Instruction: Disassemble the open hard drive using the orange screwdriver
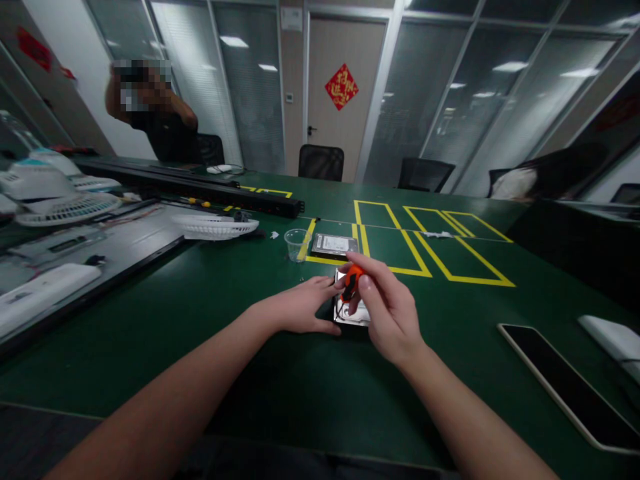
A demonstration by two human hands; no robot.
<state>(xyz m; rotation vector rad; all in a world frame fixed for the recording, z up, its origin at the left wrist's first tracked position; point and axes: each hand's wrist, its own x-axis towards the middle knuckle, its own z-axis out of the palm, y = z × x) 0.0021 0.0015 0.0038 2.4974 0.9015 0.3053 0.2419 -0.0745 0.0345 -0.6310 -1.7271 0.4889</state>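
A silver hard drive [356,316] lies on the green table in front of me, partly covered by my hands. My left hand [306,305] grips its left side, with the thumb at the near edge and the fingers along the far edge. Held in my right hand [393,303] is a small orange and black screwdriver [352,280], tilted, its shaft pointing down to the drive's left part. Whether the tip sits in a screw I cannot tell. Just beyond lies a second hard drive [334,245] with a white label, beside a clear plastic cup [298,247].
Yellow tape rectangles [480,281] mark the table [240,393]. A phone [565,387] lies at the right, near a white device [607,340]. At the left are fan parts [215,225], a large panel [125,247] and long black bars [210,189]. Another person [167,130] sits across the table.
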